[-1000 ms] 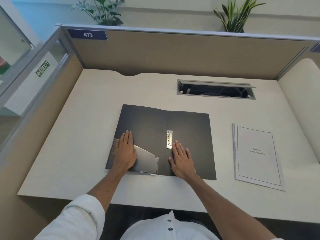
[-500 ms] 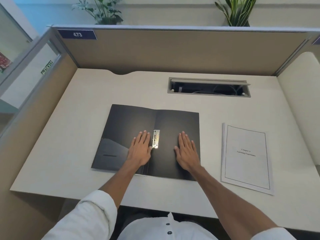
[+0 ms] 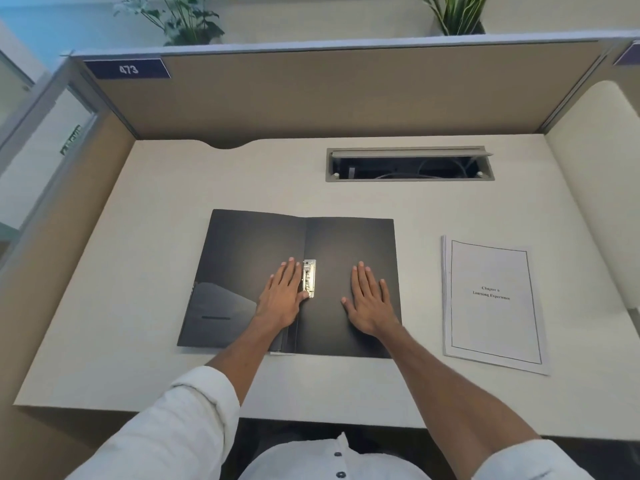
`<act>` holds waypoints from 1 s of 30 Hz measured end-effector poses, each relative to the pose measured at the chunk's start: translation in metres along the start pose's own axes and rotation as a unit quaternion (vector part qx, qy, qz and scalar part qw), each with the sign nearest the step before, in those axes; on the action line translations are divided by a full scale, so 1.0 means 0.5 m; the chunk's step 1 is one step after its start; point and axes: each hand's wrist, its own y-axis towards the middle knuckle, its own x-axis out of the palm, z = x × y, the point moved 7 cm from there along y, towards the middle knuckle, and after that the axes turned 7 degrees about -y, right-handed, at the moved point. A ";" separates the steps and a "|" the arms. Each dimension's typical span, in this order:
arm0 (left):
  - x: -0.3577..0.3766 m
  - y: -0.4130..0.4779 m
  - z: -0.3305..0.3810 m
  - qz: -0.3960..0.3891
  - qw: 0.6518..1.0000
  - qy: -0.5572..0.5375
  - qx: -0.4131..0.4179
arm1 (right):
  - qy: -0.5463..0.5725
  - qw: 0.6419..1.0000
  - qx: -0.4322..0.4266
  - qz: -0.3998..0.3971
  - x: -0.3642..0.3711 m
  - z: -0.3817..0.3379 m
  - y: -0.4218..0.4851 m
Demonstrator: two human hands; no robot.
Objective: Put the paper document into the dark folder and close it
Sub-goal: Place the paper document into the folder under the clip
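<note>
The paper document [image 3: 493,303] lies flat on the counter [image 3: 138,306] just to the right of the dark folder [image 3: 346,244], apart from it by a strip of bare surface and square to it, which leaves it ready to be slid or lifted across. It looks like a thin stapled or bound stack of white sheets, its top page carrying a thin black border and a short printed title in the middle; the left edge shows several layered page ends. The folder itself is spread open with both covers flat, its inside matte and near black, a small metal clip [image 3: 309,278] fixed along the spine fold and a curved pocket [image 3: 221,306] on the lower part of the left cover. The left hand [image 3: 282,296] rests palm down on the left cover, fingers straight and together, its thumb side touching the clip; the right hand [image 3: 369,299] lies palm down on the right cover, fingers slightly spread. Neither hand grips anything; both seem to be pressing the covers flat so that the folder will not spring shut. Judging by this, the folder is prepared and the document not yet moved. Beyond the folder, towards the partition, a cable slot [image 3: 410,164] is sunk in the counter.
</note>
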 end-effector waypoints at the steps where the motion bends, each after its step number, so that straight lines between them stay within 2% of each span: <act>1: 0.001 0.001 -0.002 0.002 1.000 0.000 -0.004 | -0.001 1.000 0.001 0.000 0.001 0.000 0.003; 9: -0.009 0.006 -0.010 0.023 0.999 -0.022 -0.025 | -0.010 1.000 0.008 0.004 0.005 0.000 0.012; 16: -0.018 0.002 -0.029 -0.002 0.997 -0.075 0.010 | -0.015 1.000 0.013 0.009 0.003 -0.004 0.007; 25: -0.073 -0.002 -0.001 0.075 0.991 -0.062 0.095 | -0.015 1.000 0.012 0.011 0.001 -0.005 0.005; 30: -0.131 0.021 0.015 0.115 0.986 -0.110 0.055 | -0.016 1.000 0.012 0.016 0.003 -0.004 0.007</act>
